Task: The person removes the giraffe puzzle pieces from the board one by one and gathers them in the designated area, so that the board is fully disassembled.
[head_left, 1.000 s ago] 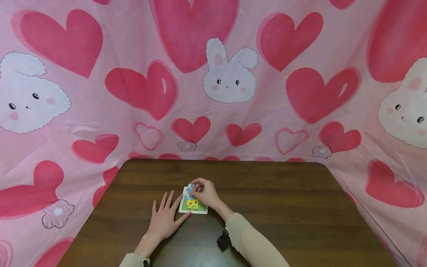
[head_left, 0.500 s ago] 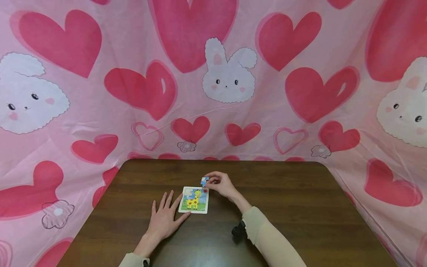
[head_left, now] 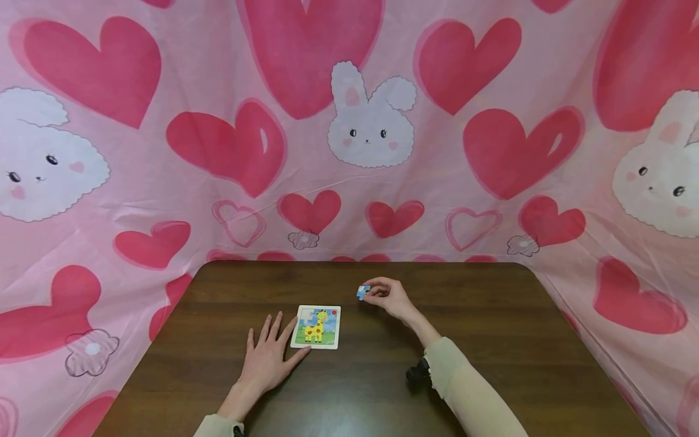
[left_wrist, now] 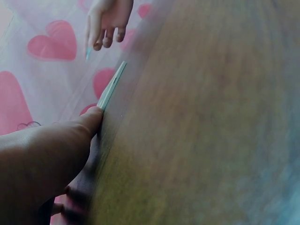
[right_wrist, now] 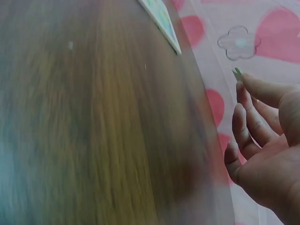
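A square giraffe jigsaw puzzle in a white-edged tray lies flat on the table. Its upper left has a pale gap where the bare backing shows. My left hand is spread on the table, its thumb and a fingertip touching the tray's left and lower edges. Above and right of the tray, my right hand pinches a small blue and white puzzle piece between thumb and index finger. In the right wrist view the puzzle piece shows edge-on at the fingertips, above the table.
The dark brown wooden table has rounded far corners. A pink cloth with hearts and rabbits hangs behind it and along both sides. A black device is strapped at the right wrist.
My right hand has lifted the puzzle piece off the puzzle's upper left and carried it to the right, away from the tray. My left hand has stayed in place.
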Demonstrator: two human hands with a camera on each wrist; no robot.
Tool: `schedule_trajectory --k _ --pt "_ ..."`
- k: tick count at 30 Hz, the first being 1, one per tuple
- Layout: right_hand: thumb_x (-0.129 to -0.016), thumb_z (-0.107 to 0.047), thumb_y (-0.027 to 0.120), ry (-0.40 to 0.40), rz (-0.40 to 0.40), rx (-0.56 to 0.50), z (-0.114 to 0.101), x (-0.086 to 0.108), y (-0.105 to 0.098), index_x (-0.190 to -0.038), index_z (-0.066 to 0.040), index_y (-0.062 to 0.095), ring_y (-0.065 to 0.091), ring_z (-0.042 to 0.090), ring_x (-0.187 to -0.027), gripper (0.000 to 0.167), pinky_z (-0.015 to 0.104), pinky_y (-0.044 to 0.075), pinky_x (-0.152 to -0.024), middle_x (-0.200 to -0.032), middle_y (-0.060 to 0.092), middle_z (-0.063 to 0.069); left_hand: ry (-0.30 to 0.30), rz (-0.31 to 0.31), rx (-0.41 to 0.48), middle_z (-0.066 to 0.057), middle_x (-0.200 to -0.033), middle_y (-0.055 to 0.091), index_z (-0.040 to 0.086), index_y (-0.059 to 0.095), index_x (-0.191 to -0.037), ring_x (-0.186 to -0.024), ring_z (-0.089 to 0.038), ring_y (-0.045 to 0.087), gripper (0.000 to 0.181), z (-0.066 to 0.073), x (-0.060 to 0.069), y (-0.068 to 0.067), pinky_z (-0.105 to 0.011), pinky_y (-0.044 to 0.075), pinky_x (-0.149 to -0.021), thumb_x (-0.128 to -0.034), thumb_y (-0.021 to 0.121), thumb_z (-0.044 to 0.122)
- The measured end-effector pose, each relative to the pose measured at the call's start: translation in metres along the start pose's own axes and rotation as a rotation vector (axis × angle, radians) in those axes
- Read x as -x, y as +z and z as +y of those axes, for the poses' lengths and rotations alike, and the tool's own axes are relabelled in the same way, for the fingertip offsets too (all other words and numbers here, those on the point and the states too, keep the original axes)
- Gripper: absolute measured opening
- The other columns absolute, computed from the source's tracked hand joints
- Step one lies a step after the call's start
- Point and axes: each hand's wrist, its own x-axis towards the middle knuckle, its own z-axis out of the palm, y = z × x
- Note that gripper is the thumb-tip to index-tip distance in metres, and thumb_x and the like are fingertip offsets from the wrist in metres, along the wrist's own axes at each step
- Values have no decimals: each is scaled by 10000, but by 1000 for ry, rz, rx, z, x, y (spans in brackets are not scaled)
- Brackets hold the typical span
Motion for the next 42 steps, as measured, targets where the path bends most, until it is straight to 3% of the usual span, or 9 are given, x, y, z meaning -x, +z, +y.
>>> schedule_trajectory --k 5,11,15,19,25,32,42 --pt "-984 -7 794 -25 49 27 6 2 -12 -1263 81 740 660 126 -878 298 198 533 -788 -1050 761 314 -1 -1 -2 -232 -1766 378 223 472 -1681 -1655 -503 311 880 -1 0 1 -847 188 -1265 -983 656 725" --pt "-991 18 776 -22 94 79 12 3 -18 -1275 81 744 727 125 -949 293 185 576 -826 -1148 779 295 -1 1 0 -235 -1764 380 220 476 -1679 -1654 -506 313 876 -2 0 0 -848 193 -1262 -983 663 718" --pt "-992 -4 785 -20 140 167 17 2 -18 -1311 49 756 757 281 -1148 325 345 608 -1003 -1255 792 237 -2 -3 1 -235 -1767 375 220 471 -1682 -1655 -505 310 878 -2 0 0 -847 191 -1264 -984 666 715" --pt "-987 -10 791 -37 166 249 23 0 -14 -1319 27 766 660 444 -1369 335 582 495 -1205 -1387 748 242 -2 -5 6 -233 -1769 372 220 468 -1684 -1656 -504 307 882 -1 1 1 -845 187 -1266 -983 661 720" --pt "-989 7 772 -70 184 322 29 -3 -9 -1309 39 769 490 536 -1528 322 707 362 -1272 -1532 632 304 1 0 4 -230 -1769 373 224 467 -1685 -1656 -501 309 883 0 0 1 -843 191 -1267 -984 654 727" --pt "-1009 -29 765 -54 181 415 36 -5 -7 -1332 18 767 384 532 -1598 327 713 314 -1298 -1591 588 284 -2 1 3 -226 -1772 370 226 468 -1684 -1660 -497 304 881 -1 0 1 -839 190 -1270 -985 653 728" --pt "-1044 -86 737 -118 103 566 43 1 -10 -1399 31 723 399 533 -1596 373 696 244 -1338 -1597 567 315 2 3 8 -225 -1775 365 229 465 -1687 -1661 -497 302 878 -1 0 0 -839 187 -1270 -985 657 723"
